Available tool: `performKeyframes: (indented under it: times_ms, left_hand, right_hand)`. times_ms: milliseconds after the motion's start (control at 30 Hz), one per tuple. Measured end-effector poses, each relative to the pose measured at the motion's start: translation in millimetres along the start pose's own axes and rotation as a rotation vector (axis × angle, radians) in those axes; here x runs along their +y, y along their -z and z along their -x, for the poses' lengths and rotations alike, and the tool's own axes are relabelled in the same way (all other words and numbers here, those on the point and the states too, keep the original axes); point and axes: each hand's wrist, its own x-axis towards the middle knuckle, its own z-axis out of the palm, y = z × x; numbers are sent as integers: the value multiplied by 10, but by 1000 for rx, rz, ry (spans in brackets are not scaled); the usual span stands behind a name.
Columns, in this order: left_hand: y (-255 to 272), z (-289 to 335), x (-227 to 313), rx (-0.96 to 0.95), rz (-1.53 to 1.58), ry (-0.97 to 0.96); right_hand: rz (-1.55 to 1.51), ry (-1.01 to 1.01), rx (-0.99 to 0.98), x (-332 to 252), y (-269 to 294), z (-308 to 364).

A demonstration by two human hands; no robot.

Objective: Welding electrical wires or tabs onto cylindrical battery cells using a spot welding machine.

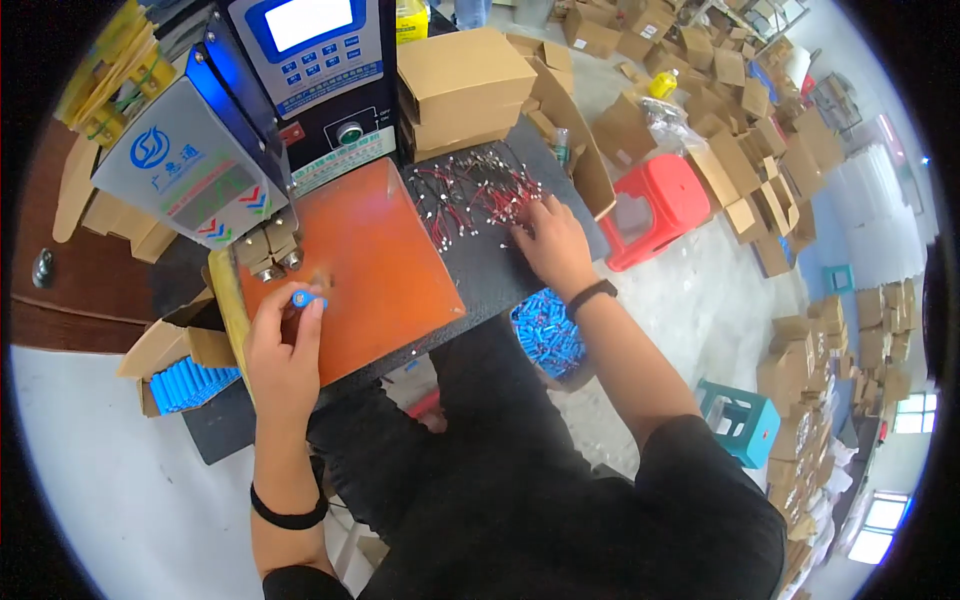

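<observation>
My left hand (283, 345) pinches a small blue cylindrical battery cell (302, 299) upright between thumb and fingers. It is above the left part of an orange-red mat (400, 270), just in front of the metal electrode heads (272, 262) of a bench machine (190, 150). My right hand (556, 245) reaches to the right edge of a loose pile of red and black wire leads (455, 190) with white connectors. Its fingers curl closed on the leads; how many they grip is hidden.
A control unit (320, 80) with a lit screen stands behind the mat, beside a cardboard box (465, 85). Blue cells fill a carton (190, 385) at left and a container (548, 335) below the table's right edge. Red (660, 205) and teal (740, 425) stools stand at right.
</observation>
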Motion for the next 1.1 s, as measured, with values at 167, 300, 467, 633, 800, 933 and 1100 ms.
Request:
performKeyframes:
  times_ms: [167, 300, 467, 633, 800, 933, 1100]
  left_hand:
    - [11, -22, -20, 20, -30, 29]
    - [-10, -49, -122, 63, -110, -20]
    - [-11, -45, -66, 55, -18, -86]
    - [27, -44, -37, 33, -144, -143]
    - [10, -27, -22, 36, -169, -140]
    - [24, -55, -109, 15, -135, -100]
    - [-4, -155, -143, 75, -139, -154]
  right_hand:
    - [96, -11, -32, 137, -71, 11]
    - [59, 26, -4, 198, 189, -102]
    - [-46, -176, -106, -66, 682, -255]
    - [-212, -94, 176, -38, 1018, -492]
    - [-803, -132, 264, -154, 1115, -463]
    - [-1379, 14, 141, -729, 938, -197]
    - [-1528, -14, 70, -1337, 568, -28]
